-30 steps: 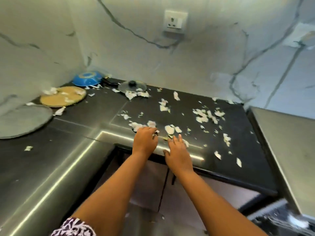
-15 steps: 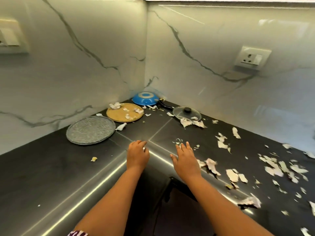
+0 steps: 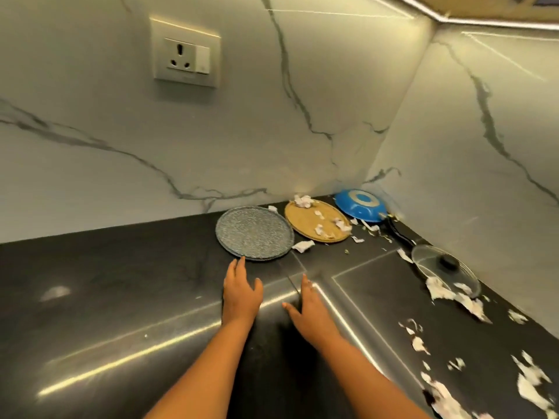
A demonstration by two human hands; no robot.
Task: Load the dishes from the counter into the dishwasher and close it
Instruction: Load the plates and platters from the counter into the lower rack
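Note:
A grey speckled plate (image 3: 254, 236) lies flat on the black counter (image 3: 106, 297) near the corner. Beside it to the right is a yellow plate (image 3: 314, 220) strewn with white scraps. An upturned blue frying pan (image 3: 361, 205) sits in the corner, its black handle pointing right. A glass lid (image 3: 444, 269) with a black knob lies further right. My left hand (image 3: 241, 293) is stretched out with straight fingers, its tips just short of the grey plate's near rim. My right hand (image 3: 308, 309) is open beside it over the counter. Neither holds anything. No dishwasher is in view.
White torn scraps (image 3: 453, 294) litter the counter's right side and front right. Marble walls close in the corner behind the dishes. A wall socket (image 3: 184, 57) sits on the left wall above the counter.
The view swung left towards the corner. Both hands moved forward and left along the counter, from the scraps to just in front of the grey plate. My left hand's fingers have straightened.

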